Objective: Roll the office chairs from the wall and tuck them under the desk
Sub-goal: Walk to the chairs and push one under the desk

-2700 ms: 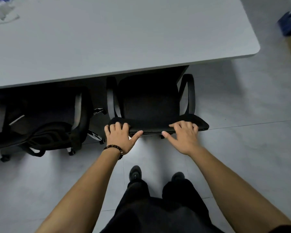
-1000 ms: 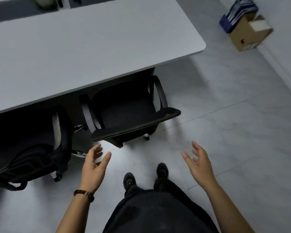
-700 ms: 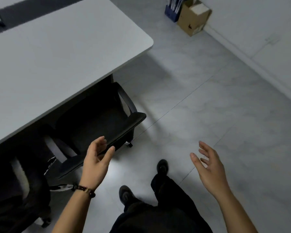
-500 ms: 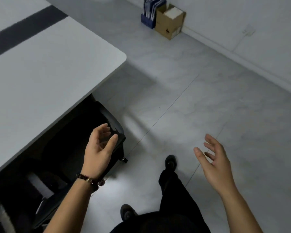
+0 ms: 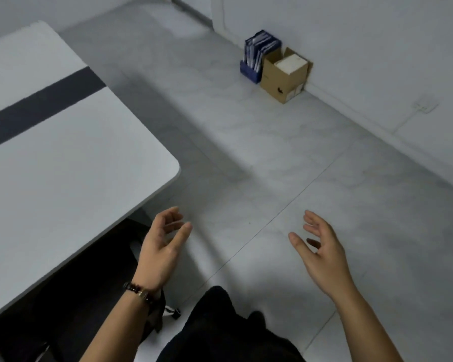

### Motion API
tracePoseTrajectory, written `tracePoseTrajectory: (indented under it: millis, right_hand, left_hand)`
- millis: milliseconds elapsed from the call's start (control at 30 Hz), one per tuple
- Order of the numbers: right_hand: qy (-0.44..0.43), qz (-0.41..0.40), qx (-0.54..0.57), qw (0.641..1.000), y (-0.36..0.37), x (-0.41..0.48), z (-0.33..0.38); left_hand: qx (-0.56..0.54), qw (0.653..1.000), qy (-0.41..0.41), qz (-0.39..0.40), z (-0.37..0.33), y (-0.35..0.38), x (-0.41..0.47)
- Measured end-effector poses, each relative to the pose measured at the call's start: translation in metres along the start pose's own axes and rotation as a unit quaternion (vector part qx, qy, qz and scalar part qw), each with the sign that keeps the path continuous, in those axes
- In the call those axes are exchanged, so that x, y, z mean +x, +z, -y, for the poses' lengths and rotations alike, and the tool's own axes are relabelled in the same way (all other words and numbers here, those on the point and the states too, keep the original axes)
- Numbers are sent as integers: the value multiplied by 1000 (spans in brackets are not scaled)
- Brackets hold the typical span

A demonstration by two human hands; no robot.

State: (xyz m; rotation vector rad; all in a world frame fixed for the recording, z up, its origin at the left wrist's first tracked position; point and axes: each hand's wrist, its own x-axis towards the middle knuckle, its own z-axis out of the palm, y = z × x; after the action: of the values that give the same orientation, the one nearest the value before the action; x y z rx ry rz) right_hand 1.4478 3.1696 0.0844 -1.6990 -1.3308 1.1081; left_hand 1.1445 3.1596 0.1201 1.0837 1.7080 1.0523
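Note:
A black office chair [image 5: 94, 291] sits tucked under the white desk [image 5: 63, 184] at the lower left, mostly hidden by the desktop and my left arm; one castor [image 5: 174, 312] shows. My left hand [image 5: 160, 249], with a bead bracelet at the wrist, hovers open in front of the chair and holds nothing. My right hand [image 5: 321, 253] hangs open over the bare floor to the right, fingers spread, also empty. No other chair is in sight.
A grey tiled floor [image 5: 259, 178] stretches ahead to a white wall [image 5: 377, 48]. Against that wall stand a brown cardboard box [image 5: 284, 74] and a blue file holder [image 5: 256, 57] with papers. My dark trousers [image 5: 220, 335] fill the bottom centre.
Both hands have come off the chair's backrest and now hang open. The view has swung right, away from the desk and tucked chairs, towards the wall and the box.

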Motion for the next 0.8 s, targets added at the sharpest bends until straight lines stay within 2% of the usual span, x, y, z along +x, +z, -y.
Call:
tracePoseTrajectory:
  millis: [267, 367, 633, 800]
  right_hand:
    - [-37, 76, -34, 996, 40, 228, 44]
    - [-37, 82, -51, 995, 51, 317, 70]
    - [-65, 41, -26, 997, 65, 545, 181]
    - [-69, 72, -30, 995, 111, 698, 199]
  left_hand:
    - [-40, 995, -25, -91, -8, 38, 183]
    - [-11, 996, -24, -83, -21, 54, 278]
    - [5, 997, 37, -67, -140, 49, 535]
    - [16, 996, 16, -88, -149, 54, 679]
